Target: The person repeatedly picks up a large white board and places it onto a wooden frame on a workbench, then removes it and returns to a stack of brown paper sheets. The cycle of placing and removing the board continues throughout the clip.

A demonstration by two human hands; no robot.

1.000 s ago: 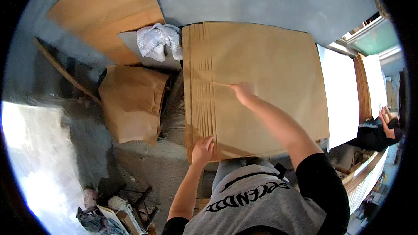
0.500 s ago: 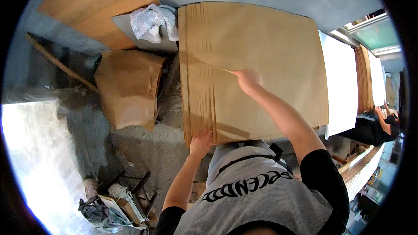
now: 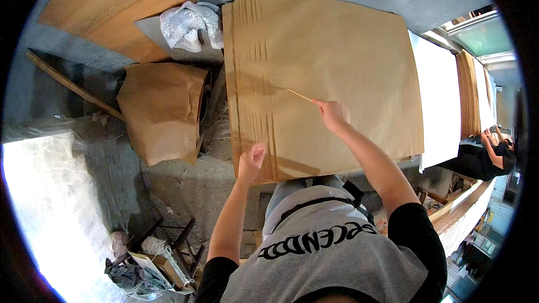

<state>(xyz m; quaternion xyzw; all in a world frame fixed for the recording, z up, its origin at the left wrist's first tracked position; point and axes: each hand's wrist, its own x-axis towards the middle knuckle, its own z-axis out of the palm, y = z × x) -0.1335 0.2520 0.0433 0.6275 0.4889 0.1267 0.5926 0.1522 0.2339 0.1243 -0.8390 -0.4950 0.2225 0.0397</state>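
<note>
A large stack of brown kraft paper sheets (image 3: 348, 73) lies before me, its left edges fanned out in narrow overlapping strips. My right hand (image 3: 335, 116) is closed round one end of a thin light-coloured stick (image 3: 298, 95), above the middle of the top sheet. The stick's free end points up and left toward the fanned edges. Over the near left corner of the stack, my left hand (image 3: 252, 163) is curled closed, and nothing shows between its fingers. Whether it touches the paper is hard to tell.
White sheets (image 3: 438, 106) and another brown stack (image 3: 467, 92) continue to the right, where a co-worker (image 3: 488, 157) works. To the left are a folded brown sheet (image 3: 163, 112), a patterned white cloth (image 3: 191, 27), a wooden board (image 3: 118, 8) and a cluttered stool (image 3: 163, 258).
My left hand has lifted from the stack's near edge and moved up, its fingers curling. My right hand has shifted slightly right and down with the stick, whose tip has left the fanned edges.
</note>
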